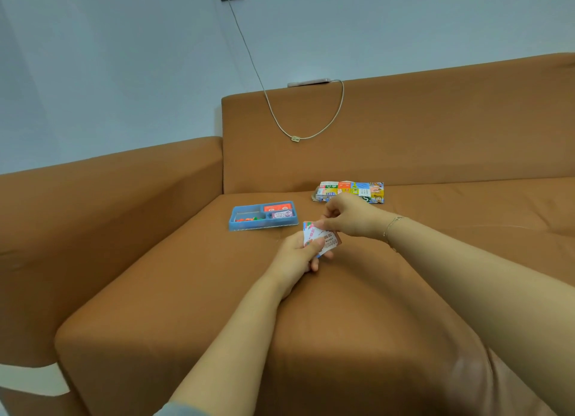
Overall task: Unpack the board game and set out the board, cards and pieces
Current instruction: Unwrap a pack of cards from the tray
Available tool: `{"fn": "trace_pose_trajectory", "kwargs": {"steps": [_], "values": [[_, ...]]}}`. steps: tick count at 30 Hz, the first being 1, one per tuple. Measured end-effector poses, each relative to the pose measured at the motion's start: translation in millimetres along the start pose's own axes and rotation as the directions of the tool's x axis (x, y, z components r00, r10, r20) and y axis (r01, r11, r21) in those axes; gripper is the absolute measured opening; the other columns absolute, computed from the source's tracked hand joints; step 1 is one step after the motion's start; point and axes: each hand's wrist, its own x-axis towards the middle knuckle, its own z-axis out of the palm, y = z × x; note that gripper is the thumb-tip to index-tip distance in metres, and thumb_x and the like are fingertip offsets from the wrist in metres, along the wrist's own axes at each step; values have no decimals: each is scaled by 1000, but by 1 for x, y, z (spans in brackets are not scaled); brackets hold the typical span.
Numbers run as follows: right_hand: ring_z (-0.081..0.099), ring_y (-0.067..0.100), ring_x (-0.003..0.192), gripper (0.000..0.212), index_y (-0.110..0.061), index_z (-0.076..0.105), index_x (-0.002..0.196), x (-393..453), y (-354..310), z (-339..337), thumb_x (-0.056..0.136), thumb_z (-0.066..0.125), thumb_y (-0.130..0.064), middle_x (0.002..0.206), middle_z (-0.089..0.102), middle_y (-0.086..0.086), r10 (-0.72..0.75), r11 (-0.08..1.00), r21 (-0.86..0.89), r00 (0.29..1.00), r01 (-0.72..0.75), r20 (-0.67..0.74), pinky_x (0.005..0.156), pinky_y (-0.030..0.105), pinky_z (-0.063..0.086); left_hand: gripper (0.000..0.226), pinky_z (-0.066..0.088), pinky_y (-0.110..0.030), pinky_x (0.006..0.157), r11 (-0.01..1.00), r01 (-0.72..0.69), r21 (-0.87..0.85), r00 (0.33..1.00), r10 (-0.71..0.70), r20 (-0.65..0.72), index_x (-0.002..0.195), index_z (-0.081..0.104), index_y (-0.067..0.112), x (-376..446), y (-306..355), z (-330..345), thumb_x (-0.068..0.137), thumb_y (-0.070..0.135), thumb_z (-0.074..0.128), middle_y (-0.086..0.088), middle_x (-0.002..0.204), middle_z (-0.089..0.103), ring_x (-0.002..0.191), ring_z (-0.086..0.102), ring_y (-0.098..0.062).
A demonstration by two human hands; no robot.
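Note:
My left hand point(295, 257) grips a stack of play-money cards point(323, 239) over the sofa seat. My right hand point(348, 215) pinches the stack's top edge with curled fingers. To the left a blue plastic tray point(245, 224) lies on the seat, holding an orange card deck point(278, 207), a purple card deck point(281, 215) and small red and green pieces point(249, 219). Behind my right hand lies the folded, colourful game board point(357, 190), partly hidden by my fingers.
All of it sits on a brown sofa seat point(311, 306) with an armrest point(109, 197) at left and a backrest behind. A white charging cable point(298, 138) hangs down the backrest from a phone point(308, 82) on top.

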Motion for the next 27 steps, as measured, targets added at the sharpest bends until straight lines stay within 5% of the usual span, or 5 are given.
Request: {"fn": "trace_pose_trajectory", "kwargs": {"steps": [8,14,20,25,27], "values": [[58,16,60,33,-1,65,82,-2,7,4,85,69,-34,72,64,9,30,990,135,998,-38,59,65,29,49,16,35,-11,47,1000,-4,12,1000,4,8,108,58,14,0,0,0,99,12,44,-2,80,66,45,41,-3],[57,19,71,11,-4,67,84,-1,7,-1,87,66,-14,68,60,1,-6,995,100,999,1,45,73,35,52,16,33,-12,45,1000,-11,-22,1000,11,12,108,57,13,1,-1,0,99,10,45,-2,80,65,44,41,-2],[39,15,54,39,-9,48,63,0,2,1,83,70,-33,57,44,4,17,999,34,1000,-17,0,50,24,31,15,34,-11,46,1000,-10,8,1000,10,15,103,58,15,0,-2,1,99,11,45,-2,80,65,45,41,-3],[49,12,66,13,-12,62,77,1,2,-4,87,66,-18,69,56,-1,5,1000,-25,998,-3,68,57,20,39,14,34,-12,46,1000,-7,-1,1000,7,3,104,58,16,1,-3,0,99,11,45,-3,81,65,46,41,-4],[46,10,60,23,-16,55,67,0,1,-5,87,65,-22,65,52,-2,21,1000,-20,997,-19,74,53,20,36,14,34,-12,46,1000,-9,3,1000,9,-3,103,58,15,2,-3,1,99,11,45,-3,81,66,45,41,-4]]}}
